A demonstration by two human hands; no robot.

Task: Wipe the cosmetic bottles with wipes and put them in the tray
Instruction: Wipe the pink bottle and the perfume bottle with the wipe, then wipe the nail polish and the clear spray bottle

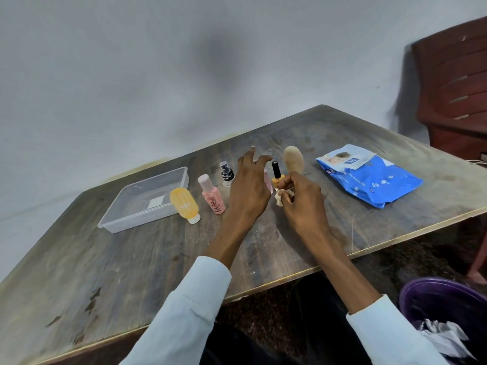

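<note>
Several cosmetic bottles stand in a row on the wooden table: a yellow oval bottle [184, 204], a pink bottle [212, 198], a small clear spray bottle [227, 175], a pale pink bottle [268, 185] mostly hidden behind my left hand, a yellow nail polish [277, 175] and a tan oval bottle [293, 161]. My left hand [249, 188] hovers over the pale pink bottle with fingers spread and holds nothing. My right hand [300, 197] pinches a crumpled wipe [282, 198] just in front of the nail polish. The clear plastic tray [123, 219] lies at the left, holding no bottles.
A blue pack of wipes [369, 177] lies at the right of the table. A purple bin [442, 301] with used white wipes sits below the table's near right edge. A dark red chair [453, 83] stands at the far right against the wall.
</note>
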